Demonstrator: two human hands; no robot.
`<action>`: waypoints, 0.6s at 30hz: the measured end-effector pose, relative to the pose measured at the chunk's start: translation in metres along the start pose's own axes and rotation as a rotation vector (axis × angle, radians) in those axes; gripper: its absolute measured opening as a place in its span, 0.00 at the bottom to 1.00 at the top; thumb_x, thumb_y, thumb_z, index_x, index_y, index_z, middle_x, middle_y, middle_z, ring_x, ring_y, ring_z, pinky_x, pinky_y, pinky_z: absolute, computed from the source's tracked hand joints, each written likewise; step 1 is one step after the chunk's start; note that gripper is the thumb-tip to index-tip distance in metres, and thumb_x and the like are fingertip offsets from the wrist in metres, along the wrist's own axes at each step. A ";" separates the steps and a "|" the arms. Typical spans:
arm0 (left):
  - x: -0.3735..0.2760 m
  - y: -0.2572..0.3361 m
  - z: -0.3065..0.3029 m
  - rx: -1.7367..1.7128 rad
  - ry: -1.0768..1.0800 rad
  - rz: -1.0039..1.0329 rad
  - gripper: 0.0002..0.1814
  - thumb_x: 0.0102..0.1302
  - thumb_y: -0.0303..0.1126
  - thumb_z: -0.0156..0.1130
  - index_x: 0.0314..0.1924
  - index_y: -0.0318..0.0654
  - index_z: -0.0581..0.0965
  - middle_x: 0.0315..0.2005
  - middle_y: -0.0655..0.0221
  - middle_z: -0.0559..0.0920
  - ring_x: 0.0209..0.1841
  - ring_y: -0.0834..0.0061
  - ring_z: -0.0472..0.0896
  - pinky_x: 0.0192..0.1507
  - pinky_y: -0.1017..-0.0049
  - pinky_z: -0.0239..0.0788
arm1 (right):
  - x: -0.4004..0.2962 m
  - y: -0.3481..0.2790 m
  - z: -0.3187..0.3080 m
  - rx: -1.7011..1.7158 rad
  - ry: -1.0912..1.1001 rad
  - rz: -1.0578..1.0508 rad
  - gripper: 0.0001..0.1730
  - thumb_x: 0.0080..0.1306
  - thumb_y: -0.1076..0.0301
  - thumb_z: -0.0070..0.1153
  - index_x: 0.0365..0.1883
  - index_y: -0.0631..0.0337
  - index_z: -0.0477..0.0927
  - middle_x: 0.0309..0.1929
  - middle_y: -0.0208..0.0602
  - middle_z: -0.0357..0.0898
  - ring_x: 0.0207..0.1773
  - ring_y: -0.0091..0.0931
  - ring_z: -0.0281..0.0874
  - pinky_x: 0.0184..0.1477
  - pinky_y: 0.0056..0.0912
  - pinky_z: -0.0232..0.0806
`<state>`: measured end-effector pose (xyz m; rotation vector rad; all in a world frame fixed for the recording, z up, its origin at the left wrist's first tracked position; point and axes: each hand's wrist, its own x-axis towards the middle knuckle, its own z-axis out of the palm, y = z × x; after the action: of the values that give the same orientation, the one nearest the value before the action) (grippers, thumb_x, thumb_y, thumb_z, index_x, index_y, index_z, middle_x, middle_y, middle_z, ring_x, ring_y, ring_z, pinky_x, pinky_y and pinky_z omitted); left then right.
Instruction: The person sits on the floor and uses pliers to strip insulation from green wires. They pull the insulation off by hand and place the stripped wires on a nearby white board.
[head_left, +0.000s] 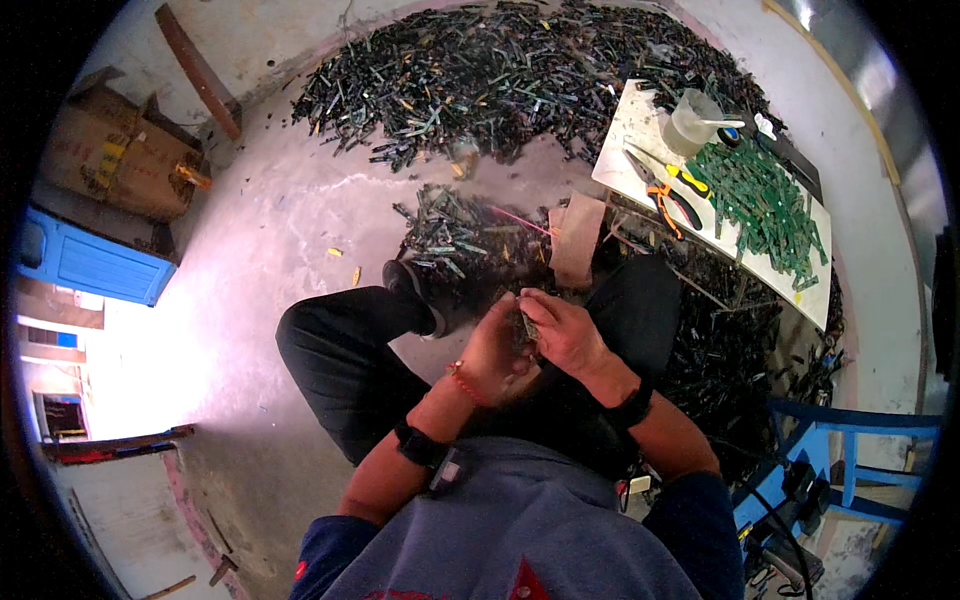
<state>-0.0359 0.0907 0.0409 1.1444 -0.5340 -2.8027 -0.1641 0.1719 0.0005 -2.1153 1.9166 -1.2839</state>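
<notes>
My left hand (491, 349) and my right hand (562, 334) meet above my lap, with a small strip-like piece (529, 327) between them. My right fingers pinch it; my left fingers curl round its other side, and its exact kind cannot be made out. Beyond my hands a piece of brown cardboard (579, 240) stands near a small heap of dark and green strips (442, 225). To the right, a white board (615, 161) bears a pile of green circuit-board strips (772, 202), orange-and-black pliers (664, 191), a yellow-handled screwdriver (686, 178) and a plastic cup (688, 124).
A large heap of dark strips (480, 82) lies along the far wall. More dark pieces lie beneath the board. A blue wooden chair (847, 427) stands at the lower right, a cardboard box (112, 157) at the upper left. My black shoe (409, 289) rests beside the small heap.
</notes>
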 end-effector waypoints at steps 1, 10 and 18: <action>0.000 -0.002 -0.003 0.005 -0.012 0.007 0.20 0.64 0.56 0.46 0.37 0.49 0.73 0.23 0.78 0.73 0.21 0.81 0.66 0.19 0.81 0.51 | -0.002 0.000 0.002 -0.008 0.000 -0.008 0.21 0.57 0.77 0.51 0.50 0.61 0.68 0.47 0.45 0.74 0.44 0.42 0.77 0.41 0.36 0.74; -0.009 0.001 0.003 -0.028 -0.086 0.001 0.14 0.67 0.48 0.48 0.38 0.47 0.71 0.22 0.75 0.68 0.21 0.83 0.65 0.19 0.82 0.53 | -0.004 -0.001 0.003 -0.046 0.018 0.029 0.20 0.55 0.77 0.51 0.48 0.67 0.68 0.46 0.49 0.74 0.46 0.41 0.76 0.45 0.36 0.72; -0.010 -0.005 -0.006 0.010 -0.153 -0.060 0.13 0.68 0.45 0.46 0.39 0.43 0.70 0.23 0.74 0.70 0.19 0.81 0.65 0.16 0.82 0.53 | -0.003 0.003 -0.001 0.094 -0.018 0.115 0.23 0.54 0.76 0.54 0.49 0.63 0.68 0.50 0.47 0.72 0.49 0.43 0.74 0.49 0.36 0.70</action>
<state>-0.0245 0.0955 0.0420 0.9683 -0.5336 -2.9590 -0.1666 0.1738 -0.0022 -1.9367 1.8996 -1.3010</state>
